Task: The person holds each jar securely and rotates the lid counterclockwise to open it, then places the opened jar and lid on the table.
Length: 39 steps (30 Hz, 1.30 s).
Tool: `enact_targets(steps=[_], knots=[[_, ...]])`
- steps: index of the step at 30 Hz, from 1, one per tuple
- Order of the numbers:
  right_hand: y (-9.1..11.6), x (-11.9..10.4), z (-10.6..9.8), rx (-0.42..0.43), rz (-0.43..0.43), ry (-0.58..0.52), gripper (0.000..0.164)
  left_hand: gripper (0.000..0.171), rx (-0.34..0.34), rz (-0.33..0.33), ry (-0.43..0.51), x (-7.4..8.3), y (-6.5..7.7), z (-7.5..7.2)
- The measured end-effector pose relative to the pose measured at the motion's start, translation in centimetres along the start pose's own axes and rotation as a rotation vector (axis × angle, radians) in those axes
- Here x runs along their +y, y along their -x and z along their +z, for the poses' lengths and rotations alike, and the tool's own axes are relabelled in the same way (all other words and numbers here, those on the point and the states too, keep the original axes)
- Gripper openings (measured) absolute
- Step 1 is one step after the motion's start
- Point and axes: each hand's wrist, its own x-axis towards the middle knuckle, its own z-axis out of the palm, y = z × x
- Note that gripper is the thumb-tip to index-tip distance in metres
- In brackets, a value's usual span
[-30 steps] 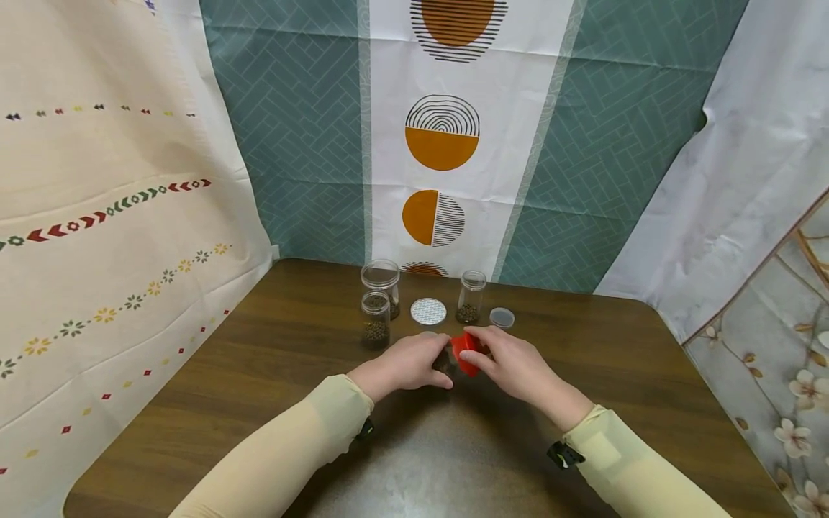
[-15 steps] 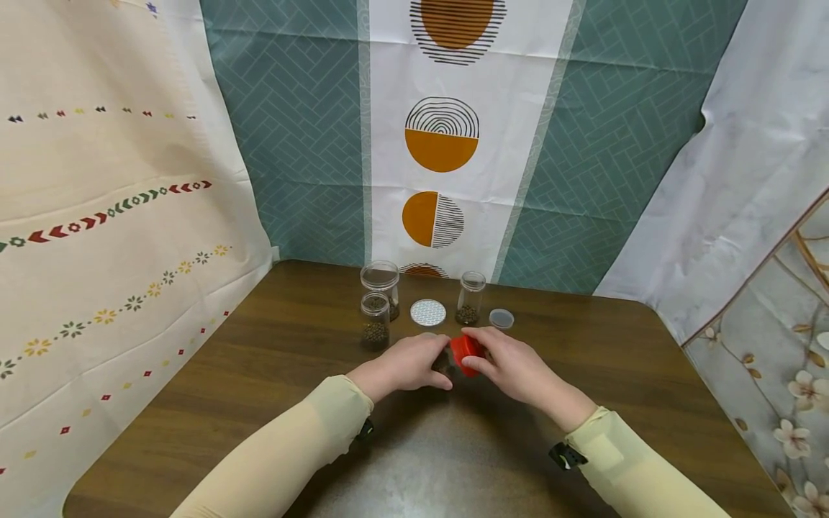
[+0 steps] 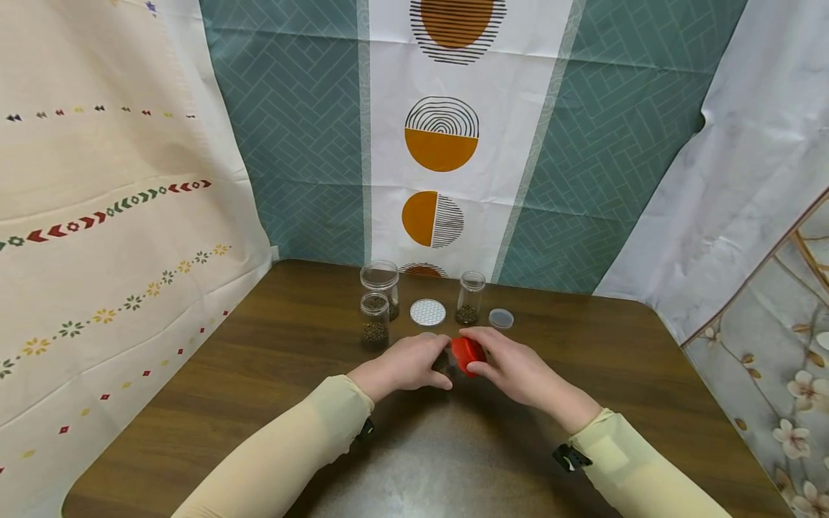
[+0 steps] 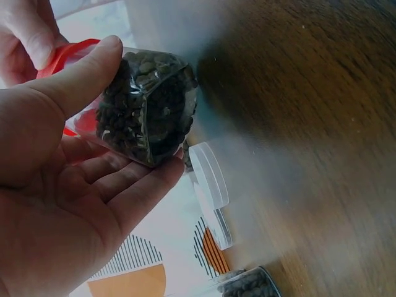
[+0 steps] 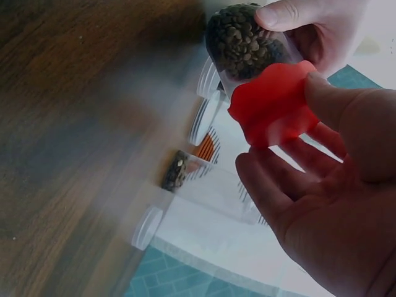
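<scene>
My left hand [image 3: 404,362] grips a clear jar [image 4: 148,102] part filled with small dark brown beans or seeds, their exact kind unclear. The jar lies tipped on its side above the table, its base pointing away from the left palm. Over its mouth sits a red lid [image 5: 272,105] with a scalloped edge. My right hand [image 3: 514,363] pinches that lid between thumb and fingers. In the head view the left hand hides most of the jar. Beyond the left hand stands an uncapped clear jar [image 3: 375,332] with similar dark contents.
Behind it is a wider-rimmed clear jar [image 3: 381,273]. Another narrow jar [image 3: 469,306] stands at the back right, beside a small translucent lid [image 3: 501,318]. A white patterned disc [image 3: 427,312] lies between the jars. Curtains [image 3: 311,144] hang behind the brown table [image 3: 311,446].
My right hand has turned slightly on the red lid, its thumb shifting along the lid and its wrist moving a little right. The left hand and the standing jars stay put.
</scene>
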Motion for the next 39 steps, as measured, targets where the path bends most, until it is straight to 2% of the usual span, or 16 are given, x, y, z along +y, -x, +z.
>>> enact_targets(steps=[5,9,17,20,30,39], knots=[[0.2,0.2,-0.1,-0.017,-0.014,-0.013,0.07,0.062,-0.004,-0.007,-0.005,0.0,0.0,0.0],[0.2,0.0,-0.4,-0.034,0.01,-0.028,0.073,0.064,-0.014,-0.016,-0.005,0.0,0.0,0.1],[-0.6,-0.5,-0.6,-0.004,0.215,0.039,0.067,0.066,-0.029,-0.017,0.003,0.1,-0.1,0.1],[-0.7,-0.7,-0.5,-0.011,0.258,0.062,0.062,0.065,-0.031,-0.016,-0.001,0.2,-0.1,0.1],[-0.7,-0.8,-0.3,-0.037,0.263,0.065,0.053,0.062,-0.025,-0.016,-0.01,0.3,0.1,0.0],[-0.8,-0.9,-0.6,-0.047,0.227,0.069,0.054,0.064,-0.017,-0.02,-0.014,0.2,0.0,0.0]])
